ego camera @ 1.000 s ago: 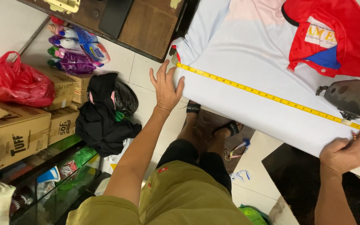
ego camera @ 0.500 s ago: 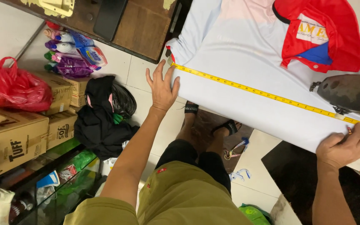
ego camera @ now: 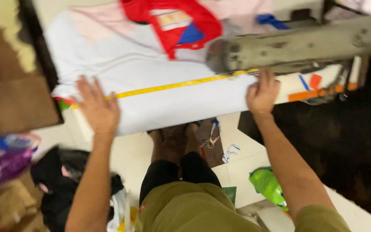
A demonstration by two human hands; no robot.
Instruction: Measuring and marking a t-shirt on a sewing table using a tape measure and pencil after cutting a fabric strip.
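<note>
The counter [ego camera: 305,83] is mostly covered by a white cloth [ego camera: 164,81], which lies flat and hangs a little over the near edge. On the cloth lies a red garment [ego camera: 177,23] and a yellow measuring tape [ego camera: 172,86] stretched across it. An orange piece [ego camera: 315,80] lies on the bare right part. The tiled floor [ego camera: 237,167] below carries a green bag [ego camera: 268,185], a black bundle [ego camera: 61,184] and small scraps [ego camera: 229,151].
</note>
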